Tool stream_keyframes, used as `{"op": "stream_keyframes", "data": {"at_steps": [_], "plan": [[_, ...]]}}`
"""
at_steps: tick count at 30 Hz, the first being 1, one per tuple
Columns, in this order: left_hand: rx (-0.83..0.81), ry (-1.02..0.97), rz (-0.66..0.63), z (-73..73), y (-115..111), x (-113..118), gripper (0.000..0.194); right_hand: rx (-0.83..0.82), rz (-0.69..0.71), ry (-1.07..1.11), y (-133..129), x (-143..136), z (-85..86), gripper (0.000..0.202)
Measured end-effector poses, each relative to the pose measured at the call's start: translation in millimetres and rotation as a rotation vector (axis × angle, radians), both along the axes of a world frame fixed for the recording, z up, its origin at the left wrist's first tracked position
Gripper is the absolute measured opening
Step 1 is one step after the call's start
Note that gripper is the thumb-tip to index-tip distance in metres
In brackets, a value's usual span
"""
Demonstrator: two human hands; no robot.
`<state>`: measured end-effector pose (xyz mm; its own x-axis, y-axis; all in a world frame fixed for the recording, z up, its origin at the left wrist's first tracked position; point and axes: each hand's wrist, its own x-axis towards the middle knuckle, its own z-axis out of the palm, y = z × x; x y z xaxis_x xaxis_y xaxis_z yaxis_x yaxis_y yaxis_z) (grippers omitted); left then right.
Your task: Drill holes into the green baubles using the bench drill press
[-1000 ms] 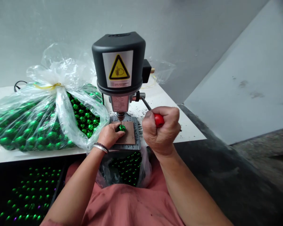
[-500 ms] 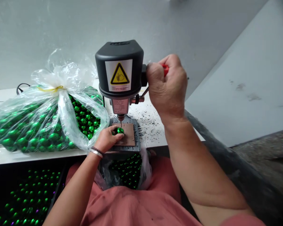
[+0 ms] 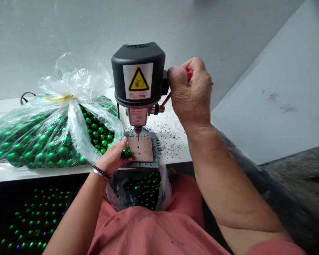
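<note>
A black drill press [image 3: 138, 78] with a yellow warning sticker stands on the white table. Its thin bit points down over a brown board [image 3: 146, 148] with a small dark hole. At the board's left edge my left hand [image 3: 115, 154] holds a shiny green ball [image 3: 126, 152] between thumb and fingers, off to the left of the bit. My right hand [image 3: 191, 92] is wrapped round the red-ended lever [image 3: 189, 74] on the press's right side.
A tied clear bag [image 3: 53, 141] of green balls lies left of the press. Dark shavings [image 3: 171, 138] litter the white table [image 3: 186, 150]. An open bag [image 3: 164, 189] with green balls is at my lap. More green balls [image 3: 37, 214] lie lower left.
My left hand has moved left with the green ball, away from beneath the bit, uncovering the hole in the board. My right hand still grips the lever. The view has shifted slightly.
</note>
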<state>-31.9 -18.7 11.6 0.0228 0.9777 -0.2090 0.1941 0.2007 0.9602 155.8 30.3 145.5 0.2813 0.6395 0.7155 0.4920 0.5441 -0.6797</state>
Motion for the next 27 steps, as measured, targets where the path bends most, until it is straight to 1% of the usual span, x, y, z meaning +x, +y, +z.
{"op": "stream_keyframes", "data": {"at_steps": [2,3,5,8,10,11,13,15,17,19,22,24,27], "plan": [[-0.105,-0.183,0.000,0.1,-1,3,0.028,0.010,0.012,0.004,0,0,-0.8,0.025],[-0.147,-0.254,-0.004,0.5,-2,4,0.025,0.013,0.019,0.008,-1,0,-1.3,0.024],[-0.163,-0.288,-0.009,0.7,-3,4,0.032,0.020,0.035,0.014,-1,0,-2.2,0.024],[-0.136,-0.221,-0.043,-2.6,-3,3,0.052,0.025,0.043,0.015,-2,0,-2.5,0.025],[-0.053,-0.080,-0.066,-7.1,-1,3,0.060,0.026,0.034,0.015,-3,0,-2.4,0.025],[0.002,0.001,-0.069,-9.5,1,2,0.061,0.026,0.031,0.017,-3,0,-2.4,0.024],[0.093,0.146,-0.064,-13.5,3,2,0.057,0.025,0.035,0.021,-4,0,-2.7,0.024],[0.123,0.230,-0.073,-15.3,3,2,0.051,0.036,0.045,0.023,-4,0,-3.3,0.024],[0.089,0.228,-0.094,-15.0,2,3,0.050,0.052,0.047,0.021,-4,0,-3.9,0.025],[0.045,0.138,-0.096,-14.2,0,4,0.052,0.066,0.048,0.021,-4,0,-4.3,0.025],[0.013,-0.007,-0.080,-13.6,-3,5,0.050,0.066,0.055,0.023,-4,1,-4.3,0.025],[0.015,0.005,-0.098,-12.6,-3,5,0.050,0.063,0.054,0.021,-4,1,-4.4,0.026],[0.013,0.115,-0.146,-9.0,-1,7,0.056,0.051,0.047,0.015,-4,1,-4.9,0.026]]}}
